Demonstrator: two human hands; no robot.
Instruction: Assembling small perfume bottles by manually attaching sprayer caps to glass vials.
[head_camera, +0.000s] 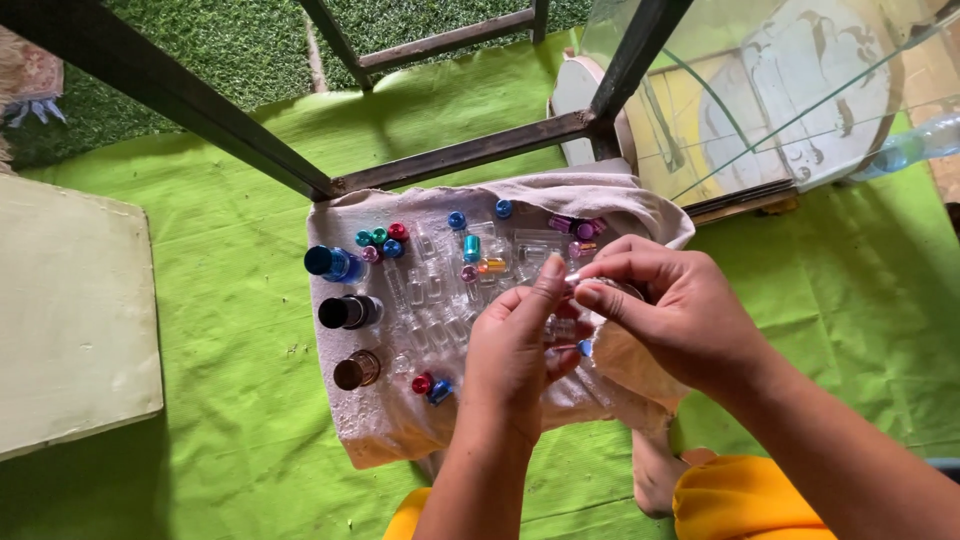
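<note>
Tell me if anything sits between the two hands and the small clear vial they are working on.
Nothing visible does. The left hand and the right hand both already pinch the small clear vial with their fingers, above the cloth. The loose coloured caps and three larger bottles lie off to the left.

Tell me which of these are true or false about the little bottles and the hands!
1. Both hands meet over the cloth. True.
2. The left hand holds the blue-capped bottle. False: that bottle lies untouched at the cloth's left edge.
3. The cloth lies on a green sheet. True.
4. The right hand rests flat on the sheet. False: it pinches a small clear piece with the left hand.
</note>
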